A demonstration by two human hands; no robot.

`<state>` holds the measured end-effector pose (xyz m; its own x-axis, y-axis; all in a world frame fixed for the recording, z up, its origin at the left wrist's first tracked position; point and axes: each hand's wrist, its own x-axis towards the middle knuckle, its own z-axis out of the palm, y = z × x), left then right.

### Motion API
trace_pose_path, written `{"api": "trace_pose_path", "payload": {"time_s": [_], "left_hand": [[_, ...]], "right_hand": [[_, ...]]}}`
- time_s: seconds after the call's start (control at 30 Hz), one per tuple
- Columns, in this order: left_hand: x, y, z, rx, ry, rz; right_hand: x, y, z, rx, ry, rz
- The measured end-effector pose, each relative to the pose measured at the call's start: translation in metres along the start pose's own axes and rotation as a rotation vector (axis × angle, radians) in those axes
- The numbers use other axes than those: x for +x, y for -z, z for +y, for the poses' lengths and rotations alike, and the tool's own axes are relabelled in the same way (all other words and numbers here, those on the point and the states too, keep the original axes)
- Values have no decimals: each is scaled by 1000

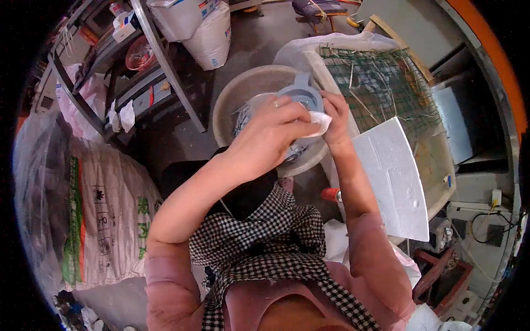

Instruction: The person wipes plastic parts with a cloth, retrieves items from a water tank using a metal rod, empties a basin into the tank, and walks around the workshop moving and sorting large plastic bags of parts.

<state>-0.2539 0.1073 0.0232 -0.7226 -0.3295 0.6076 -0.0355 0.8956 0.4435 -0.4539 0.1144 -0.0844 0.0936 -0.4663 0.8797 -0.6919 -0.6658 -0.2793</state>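
A grey plastic ring-shaped part (pixel 301 90), with a tab sticking out at its far side, is held over a round tub (pixel 225 105). The fingers of my right hand (pixel 335 117) are closed on its right edge. My left hand (pixel 270 132) reaches across from the left, fingers bent, pinching a white cloth or tissue (pixel 321 122) against the near side of the grey part. Some of the cloth is hidden by my left fingers. Inside the tub lie many grey pieces (pixel 243 118), partly covered by my hand and the part.
Right of the tub stands a large pale bin (pixel 323 74) with green netting (pixel 381 77) over it and a white foam board (pixel 393 176) on its near edge. A red can (pixel 331 194) is below. Woven sacks (pixel 113 215) and a metal rack (pixel 171 71) are on the left.
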Motion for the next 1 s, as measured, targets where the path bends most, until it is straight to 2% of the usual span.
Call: {"api": "trace_pose_path", "payload": {"time_s": [0.03,0.2,0.27,0.3,0.37,0.4,0.43,0.5,0.53,0.57,0.63,0.67,0.77,0.83,0.9,0.97,1.0], "left_hand": [[-5,3,2,38,10,-20],[-22,12,-14,170,40,-5],[-27,20,-22,140,241,262],[-28,25,-28,61,266,406],[-32,35,-33,-178,491,654],[-35,36,-35,-181,484,658],[-40,34,-39,-140,490,709],[-44,28,-42,-101,488,765],[-45,23,-40,-85,478,777],[-47,19,-38,-68,471,787],[-48,15,-35,-30,461,787],[-47,12,-32,-64,424,779],[-37,6,-18,-36,366,727],[-32,0,-13,1,262,639],[-25,-3,-9,-14,237,586],[-14,-3,-4,136,166,558],[-9,-4,-6,140,96,582]], "right_hand": [[2,1,3,-115,192,66],[-3,-2,0,-175,94,46],[1,-9,-7,-174,-191,173],[2,-14,-5,-173,-186,175],[3,-24,2,86,-601,594],[5,-22,0,281,-780,581],[6,-22,1,279,-772,581],[-1,-27,8,1297,-1159,821],[-5,-29,12,1612,-1228,853],[-10,-31,15,1614,-1229,850],[-11,-35,10,2464,-1014,828],[-13,-38,9,2458,-1017,831],[-10,-45,5,2799,-950,849],[9,-49,-15,2576,-983,844],[16,-53,-22,2609,-998,807],[18,-57,-26,2648,-1014,765],[19,-60,-27,2606,-922,698]]}}
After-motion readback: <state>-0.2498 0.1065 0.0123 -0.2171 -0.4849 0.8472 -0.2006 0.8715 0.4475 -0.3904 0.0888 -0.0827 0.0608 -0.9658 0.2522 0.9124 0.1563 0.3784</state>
